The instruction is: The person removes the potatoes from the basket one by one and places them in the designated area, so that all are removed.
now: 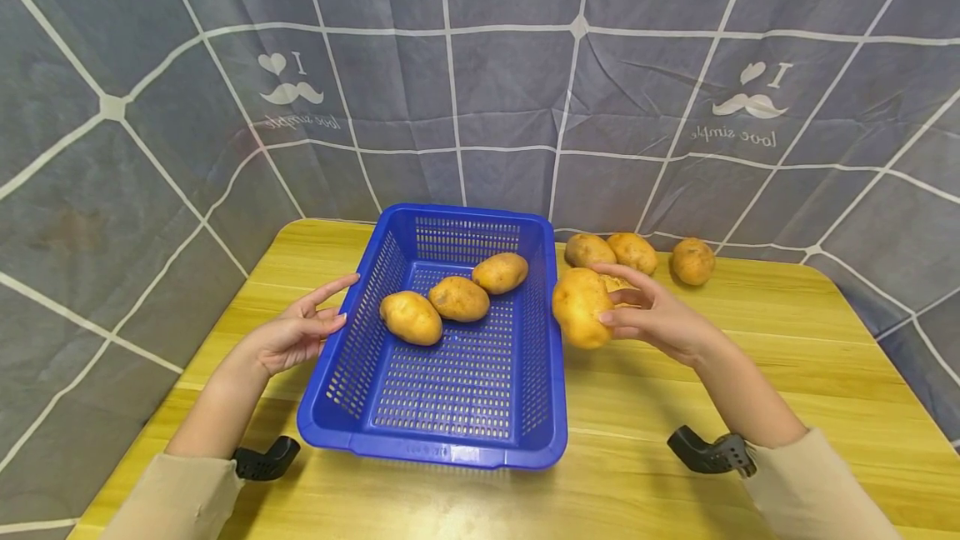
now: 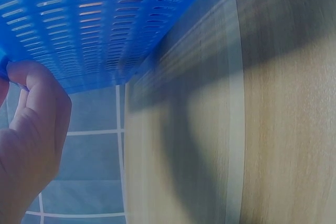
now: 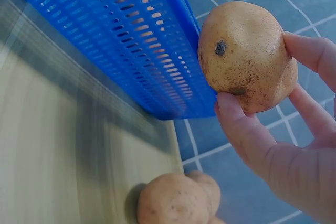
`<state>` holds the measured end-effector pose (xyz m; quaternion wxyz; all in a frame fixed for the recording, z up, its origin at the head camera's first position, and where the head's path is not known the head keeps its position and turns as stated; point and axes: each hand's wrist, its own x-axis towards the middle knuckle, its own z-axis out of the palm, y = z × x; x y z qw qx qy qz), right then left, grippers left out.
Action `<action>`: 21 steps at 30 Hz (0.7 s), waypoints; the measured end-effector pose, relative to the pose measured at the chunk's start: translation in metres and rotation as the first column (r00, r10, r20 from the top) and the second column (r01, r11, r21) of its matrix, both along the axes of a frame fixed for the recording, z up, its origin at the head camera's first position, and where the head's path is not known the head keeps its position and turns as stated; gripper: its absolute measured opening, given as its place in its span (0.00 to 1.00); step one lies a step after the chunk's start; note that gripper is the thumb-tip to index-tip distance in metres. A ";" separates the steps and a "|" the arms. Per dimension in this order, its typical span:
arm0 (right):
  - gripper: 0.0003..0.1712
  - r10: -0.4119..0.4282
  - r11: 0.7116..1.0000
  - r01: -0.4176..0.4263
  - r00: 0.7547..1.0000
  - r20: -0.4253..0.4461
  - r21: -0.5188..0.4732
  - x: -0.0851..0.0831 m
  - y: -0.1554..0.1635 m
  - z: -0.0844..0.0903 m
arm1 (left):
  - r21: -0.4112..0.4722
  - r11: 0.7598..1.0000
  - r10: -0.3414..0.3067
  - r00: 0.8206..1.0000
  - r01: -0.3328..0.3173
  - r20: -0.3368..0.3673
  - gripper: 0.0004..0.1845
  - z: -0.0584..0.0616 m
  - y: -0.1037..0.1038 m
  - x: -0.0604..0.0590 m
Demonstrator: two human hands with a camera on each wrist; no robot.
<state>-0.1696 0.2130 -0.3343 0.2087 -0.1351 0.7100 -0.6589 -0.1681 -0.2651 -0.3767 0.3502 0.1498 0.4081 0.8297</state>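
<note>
Right hand (image 1: 660, 317) pinching potato (image 1: 582, 307) beside blue basket (image 1: 420, 440); dark spot on it in wrist view only. Left hand (image 1: 300, 327) relaxed, fingers straight, at basket's left wall.

Blue slotted basket (image 1: 450, 407); tan, brown-speckled potatoes, one (image 1: 581, 307) with a dark spot; yellow wood-grain table (image 1: 787, 373); grey backdrop (image 1: 487, 82), white grid lines, moustache prints; beige sleeves (image 1: 817, 482)

A yellow wooden worktop (image 1: 787, 373) stands against a grey cloth backdrop (image 1: 510, 90) with white grid lines and moustache prints, wrapping round three sides.
</note>
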 end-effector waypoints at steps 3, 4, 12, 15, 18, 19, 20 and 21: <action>0.35 -0.014 1.000 0.014 1.000 0.002 0.002 -0.001 0.006 -0.002 | 0.003 1.000 -0.004 1.000 0.004 -0.005 0.29 0.000 0.000 0.000; 0.35 -0.019 1.000 0.019 1.000 0.002 0.005 -0.001 0.008 -0.003 | 0.005 1.000 -0.005 1.000 0.005 -0.007 0.29 0.000 0.000 0.000; 0.33 -0.028 1.000 0.028 1.000 -0.003 -0.001 -0.001 0.019 -0.006 | 0.029 0.999 -0.036 0.999 0.037 -0.024 0.29 -0.004 -0.002 -0.003; 0.33 -0.024 1.000 0.024 1.000 -0.009 -0.001 0.000 0.023 -0.007 | 0.031 0.999 -0.032 0.999 0.032 -0.016 0.29 -0.004 -0.001 -0.003; 0.32 -0.022 1.000 0.022 1.000 -0.019 0.006 0.001 0.026 -0.008 | 0.022 1.000 -0.016 1.000 0.016 -0.008 0.29 -0.002 0.000 -0.001; 0.33 -0.022 1.000 0.022 1.000 -0.022 0.007 0.001 0.028 -0.009 | 0.020 1.000 -0.014 1.000 0.014 -0.011 0.29 -0.002 0.000 -0.001; 0.33 -0.022 1.000 0.022 0.999 -0.024 0.008 0.002 0.029 -0.009 | 0.019 1.000 -0.012 1.000 0.013 -0.014 0.30 -0.002 0.000 -0.001; 0.33 -0.024 1.000 0.024 0.999 -0.026 0.009 0.002 0.030 -0.010 | 0.020 1.000 -0.012 1.000 0.012 -0.016 0.30 -0.002 0.001 -0.001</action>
